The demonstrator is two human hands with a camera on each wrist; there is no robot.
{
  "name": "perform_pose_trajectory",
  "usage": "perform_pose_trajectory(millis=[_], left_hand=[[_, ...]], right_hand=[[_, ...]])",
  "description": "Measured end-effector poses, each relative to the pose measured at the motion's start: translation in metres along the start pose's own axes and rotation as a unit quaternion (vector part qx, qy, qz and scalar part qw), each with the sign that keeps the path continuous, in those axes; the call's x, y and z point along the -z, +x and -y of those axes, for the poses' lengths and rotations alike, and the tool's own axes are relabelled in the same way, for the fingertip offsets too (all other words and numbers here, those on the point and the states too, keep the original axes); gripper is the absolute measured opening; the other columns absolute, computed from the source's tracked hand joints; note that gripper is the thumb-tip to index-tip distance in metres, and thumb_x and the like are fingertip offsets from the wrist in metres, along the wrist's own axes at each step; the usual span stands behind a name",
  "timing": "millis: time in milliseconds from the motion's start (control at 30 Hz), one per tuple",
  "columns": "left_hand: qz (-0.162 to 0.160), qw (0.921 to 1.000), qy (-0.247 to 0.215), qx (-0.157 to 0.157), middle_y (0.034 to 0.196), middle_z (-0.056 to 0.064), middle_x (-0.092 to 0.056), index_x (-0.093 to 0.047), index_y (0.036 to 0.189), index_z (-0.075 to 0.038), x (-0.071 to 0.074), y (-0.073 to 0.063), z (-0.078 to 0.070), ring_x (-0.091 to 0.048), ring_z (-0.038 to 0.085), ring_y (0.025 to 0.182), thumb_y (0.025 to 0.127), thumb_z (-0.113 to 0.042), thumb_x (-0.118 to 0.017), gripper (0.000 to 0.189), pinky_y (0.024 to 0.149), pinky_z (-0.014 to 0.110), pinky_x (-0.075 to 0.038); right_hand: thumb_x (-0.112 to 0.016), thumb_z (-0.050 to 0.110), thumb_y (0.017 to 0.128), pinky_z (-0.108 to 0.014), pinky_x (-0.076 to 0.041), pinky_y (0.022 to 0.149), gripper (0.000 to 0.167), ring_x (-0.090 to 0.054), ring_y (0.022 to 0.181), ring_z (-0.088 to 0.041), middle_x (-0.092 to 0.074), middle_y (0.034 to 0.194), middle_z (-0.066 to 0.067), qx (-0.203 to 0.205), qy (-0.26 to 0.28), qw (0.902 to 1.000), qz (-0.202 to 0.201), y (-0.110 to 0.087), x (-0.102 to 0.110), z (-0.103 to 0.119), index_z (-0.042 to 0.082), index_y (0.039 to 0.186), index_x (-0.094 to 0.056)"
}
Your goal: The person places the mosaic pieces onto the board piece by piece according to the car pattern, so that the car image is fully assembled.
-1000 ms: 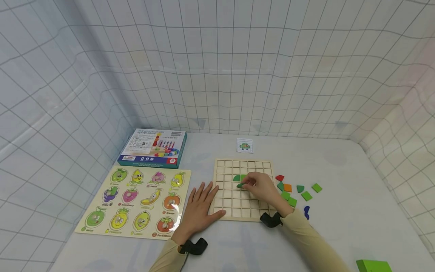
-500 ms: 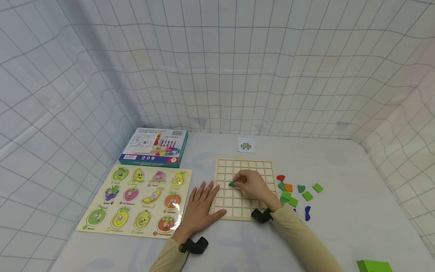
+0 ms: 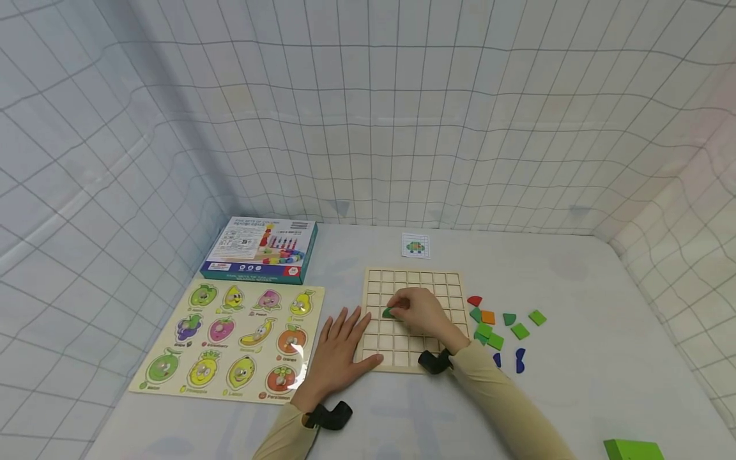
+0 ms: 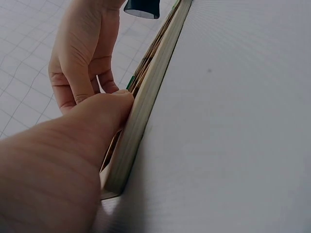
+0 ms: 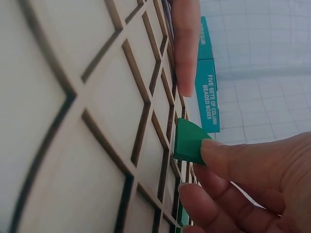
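Between thumb and fingers, my right hand (image 3: pixel 422 313) pinches a dark green quarter-circle piece (image 5: pixel 191 141) just over the wooden grid board (image 3: pixel 402 361). In the right wrist view the piece is tilted, with one corner close to a cell on the board's left side. Other green pieces on the board are mostly hidden by that hand. My left hand (image 3: pixel 338 358) lies with fingers spread at the board's left edge, its thumb on the lower left corner. The left wrist view shows this thumb against the board's thick rim.
Right of the board lie several loose pieces: a red one (image 3: pixel 474 300), an orange square (image 3: pixel 487 317), green squares (image 3: pixel 520 331) and blue ones (image 3: pixel 520 361). A pattern card (image 3: pixel 415 245) lies behind it. Leftward are a fruit puzzle (image 3: pixel 230 345) and a box (image 3: pixel 259 249). A green block (image 3: pixel 632 450) sits front right.
My right hand has moved left across the board with the green quarter-circle piece, from the middle columns toward the left ones. My left hand has stayed in place.
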State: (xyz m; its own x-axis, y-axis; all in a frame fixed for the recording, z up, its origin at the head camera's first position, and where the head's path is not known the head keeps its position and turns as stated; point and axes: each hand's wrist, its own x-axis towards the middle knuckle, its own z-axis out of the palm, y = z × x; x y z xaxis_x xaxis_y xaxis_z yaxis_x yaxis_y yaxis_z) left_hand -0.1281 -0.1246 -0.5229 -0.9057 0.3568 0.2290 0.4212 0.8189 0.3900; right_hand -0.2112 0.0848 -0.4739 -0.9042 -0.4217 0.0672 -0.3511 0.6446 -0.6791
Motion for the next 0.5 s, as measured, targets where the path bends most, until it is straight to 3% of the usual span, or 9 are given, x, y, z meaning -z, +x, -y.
perform_pose_trajectory(millis=[167, 500], left_hand=[[-0.002, 1.0, 0.004, -0.001, 0.154, 0.006, -0.027, -0.033, 0.149, -0.017, -0.0007, -0.0003, 0.0003, -0.013, 0.03, 0.142, 0.085, -0.06, -0.056, 0.081, 0.111, 0.05, -0.006], [-0.008, 0.9999, 0.001, -0.006, 0.153, 0.007, -0.028, -0.035, 0.149, -0.016, 0.0006, -0.0002, -0.001, -0.015, 0.031, 0.141, 0.085, -0.059, -0.057, 0.08, 0.111, 0.051, -0.007]], right_hand=[[-0.071, 0.017, 0.087, -0.03, -0.047, 0.067, 0.007, -0.056, 0.069, -0.006, -0.063, 0.076, 0.01, 0.014, -0.005, 0.9999, 0.006, 0.0017, -0.0006, 0.0016, 0.01, 0.088, -0.072], [-0.071, 0.017, 0.086, -0.03, -0.047, 0.067, 0.005, -0.055, 0.071, -0.008, -0.061, 0.079, 0.008, -0.004, -0.028, 0.9995, 0.011, 0.0031, -0.0019, 0.0016, 0.012, 0.087, -0.072]])
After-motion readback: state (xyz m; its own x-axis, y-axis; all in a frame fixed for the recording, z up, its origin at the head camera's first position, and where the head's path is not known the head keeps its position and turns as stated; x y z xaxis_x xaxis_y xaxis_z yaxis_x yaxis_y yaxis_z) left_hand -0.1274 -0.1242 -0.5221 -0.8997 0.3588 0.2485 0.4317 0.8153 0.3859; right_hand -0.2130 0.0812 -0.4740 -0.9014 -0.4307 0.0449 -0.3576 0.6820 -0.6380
